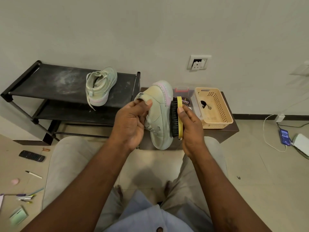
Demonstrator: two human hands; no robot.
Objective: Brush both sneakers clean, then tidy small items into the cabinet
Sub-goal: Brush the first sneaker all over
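Brushing sneaker | left hand pinches its collar, shoe aloft, toe nearest (heel far) | right hand clamped round brush, bristles touching shoe's right flank, parallel to long axis; next stroke likely lengthwise | other sneaker near rack top's right edge.

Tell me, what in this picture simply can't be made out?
Head view:
- Tin: label half hidden behind the brush in the right hand.
- Held sneaker: laces mostly hidden by the left hand.
- Dark object in the basket: too small to identify.
- Papers on the floor: blurred, cut off by the left edge.
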